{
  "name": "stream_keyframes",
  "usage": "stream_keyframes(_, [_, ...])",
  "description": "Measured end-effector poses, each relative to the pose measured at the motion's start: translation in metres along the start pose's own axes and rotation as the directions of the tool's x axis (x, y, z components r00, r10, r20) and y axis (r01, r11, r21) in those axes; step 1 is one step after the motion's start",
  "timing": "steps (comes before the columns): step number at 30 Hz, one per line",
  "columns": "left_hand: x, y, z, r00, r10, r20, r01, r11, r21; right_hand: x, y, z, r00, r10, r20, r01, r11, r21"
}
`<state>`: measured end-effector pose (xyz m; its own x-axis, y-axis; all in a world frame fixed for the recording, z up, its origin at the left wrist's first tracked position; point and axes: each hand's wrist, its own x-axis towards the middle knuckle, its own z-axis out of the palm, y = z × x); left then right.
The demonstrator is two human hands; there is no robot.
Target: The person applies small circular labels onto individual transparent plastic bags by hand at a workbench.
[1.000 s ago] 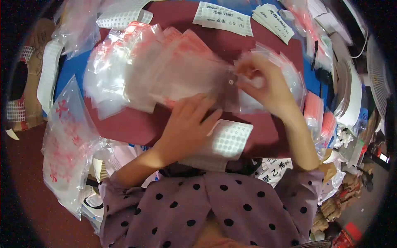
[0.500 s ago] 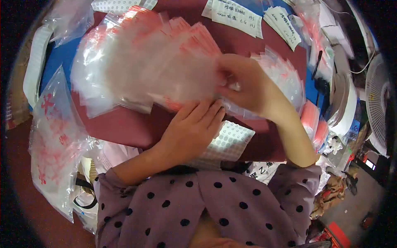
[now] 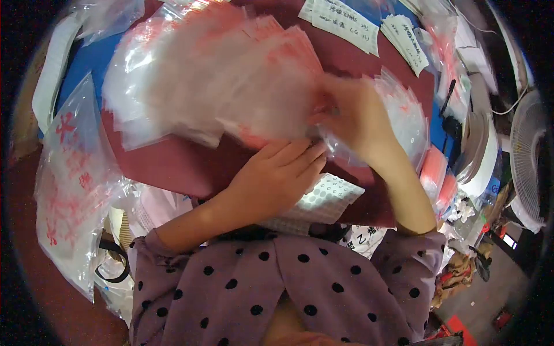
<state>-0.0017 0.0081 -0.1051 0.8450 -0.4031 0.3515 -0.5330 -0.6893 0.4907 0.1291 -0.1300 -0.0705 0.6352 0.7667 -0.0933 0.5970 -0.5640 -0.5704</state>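
My left hand (image 3: 280, 176) lies in the middle of the table, fingers together and curled at the tips, on what looks like a clear plastic bag (image 3: 341, 149). Just above and to the right is my right hand (image 3: 349, 115), bent inward and smeared by motion; what its fingers hold cannot be made out. A large fanned pile of clear zip bags with red strips (image 3: 202, 81) spreads to the left of the right hand. Under my left hand and wrist shows a silver-white sheet of round dots with printed letters (image 3: 329, 199).
More red-edged clear bags (image 3: 401, 112) lie right of my right forearm. Handwritten label strips (image 3: 343, 26) are at the back. A bulging bag with red writing (image 3: 72, 184) stands left of the table, and a white fan (image 3: 528, 155) at far right.
The view has shifted slightly, so most things sit a little further right. My hands stay close together; the right hand has turned inward and is more blurred.
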Motion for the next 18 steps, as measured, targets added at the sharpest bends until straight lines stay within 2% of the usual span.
stream_keyframes(1, [0.0, 0.001, -0.003, 1.0, -0.004, -0.005, 0.004, 1.0, 0.005, 0.001, -0.003, -0.007, 0.994, -0.015, -0.109, -0.015, 0.963, -0.269])
stream_keyframes(2, [0.001, 0.003, -0.007, 0.997, -0.078, -0.012, 0.079, 0.993, 0.085, 0.001, -0.004, -0.012, 0.976, -0.059, -0.209, -0.059, 0.855, -0.515])
stream_keyframes(3, [0.002, 0.003, -0.009, 0.988, -0.15, -0.023, 0.152, 0.975, 0.163, -0.001, -0.001, -0.014, 0.963, -0.056, -0.263, -0.094, 0.847, -0.523])
stream_keyframes(4, [0.003, 0.003, -0.009, 0.988, -0.15, -0.025, 0.152, 0.975, 0.162, 0.0, -0.001, -0.014, 0.963, -0.056, -0.262, -0.093, 0.846, -0.525])
stream_keyframes(6, [0.003, 0.001, -0.005, 0.997, -0.073, 0.005, 0.072, 0.99, 0.12, -0.003, 0.002, -0.013, 0.975, -0.153, -0.164, 0.11, 0.963, -0.245])
stream_keyframes(7, [0.003, 0.001, -0.002, 0.998, -0.066, 0.011, 0.065, 0.992, 0.113, -0.004, 0.0, -0.006, 0.976, -0.141, -0.166, 0.098, 0.965, -0.244])
stream_keyframes(9, [0.002, -0.001, 0.002, 0.998, 0.059, -0.014, -0.058, 0.996, 0.071, -0.002, -0.005, 0.01, 0.995, -0.059, -0.075, 0.044, 0.981, -0.19])
stream_keyframes(10, [0.0, 0.0, 0.0, 0.998, 0.064, -0.01, -0.063, 0.995, 0.073, 0.001, -0.006, 0.006, 0.998, 0.063, 0.012, -0.062, 0.993, -0.097])
stream_keyframes(11, [-0.002, 0.001, -0.004, 0.997, 0.06, -0.043, -0.062, 0.997, -0.041, 0.001, -0.008, 0.0, 0.998, 0.06, 0.006, -0.059, 0.994, -0.096])
stream_keyframes(12, [-0.004, 0.003, -0.008, 0.996, 0.054, -0.076, -0.065, 0.986, -0.154, 0.0, -0.008, -0.007, 0.991, 0.127, -0.042, -0.133, 0.962, -0.239])
stream_keyframes(13, [-0.004, 0.003, -0.017, 0.995, 0.061, -0.076, -0.072, 0.986, -0.151, -0.002, -0.008, -0.012, 0.977, 0.188, -0.1, -0.212, 0.903, -0.373])
stream_keyframes(14, [-0.003, 0.004, -0.028, 0.999, -0.032, 0.036, 0.042, 0.952, -0.305, -0.007, -0.006, -0.015, 0.977, 0.188, -0.105, -0.214, 0.902, -0.376])
stream_keyframes(15, [-0.002, 0.006, -0.035, 0.981, -0.108, 0.16, 0.168, 0.883, -0.438, -0.012, -0.004, -0.016, 0.993, 0.076, -0.092, -0.105, 0.925, -0.367])
stream_keyframes(16, [-0.001, 0.009, -0.036, 0.982, -0.108, 0.154, 0.166, 0.883, -0.438, -0.017, -0.004, -0.017, 0.996, -0.039, -0.078, 0.009, 0.934, -0.356])
stream_keyframes(17, [0.0, 0.012, -0.036, 0.954, -0.25, 0.163, 0.299, 0.792, -0.532, -0.024, -0.01, -0.02, 0.997, -0.059, -0.047, 0.054, 0.992, -0.112])
stream_keyframes(18, [0.0, 0.014, -0.035, 0.903, -0.386, 0.186, 0.414, 0.67, -0.616, -0.034, -0.021, -0.024, 0.996, -0.087, -0.019, 0.089, 0.986, 0.142])
